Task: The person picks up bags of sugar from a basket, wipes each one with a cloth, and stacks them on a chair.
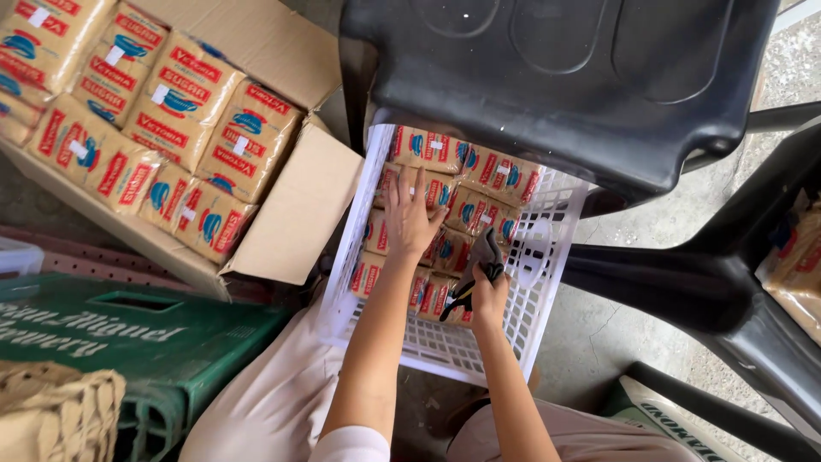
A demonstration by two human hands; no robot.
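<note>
So my left hand (410, 218) is flat and spread open on the tan packets (445, 184) stacked in the white basket (547, 257), gripping nothing, just pressing on top. My right hand (489, 295) is closed around a black price gun (479, 269), held just above the near packets. Risk as I see it: the gun could snag the basket's mesh, or a push from the flat hand could shove the rows crooked. The black plastic chair (556, 77) hangs right over the far end, so that's tight. Open cardboard box (291, 214) with more packets sits left, green crate (154, 334) nearer.
</note>
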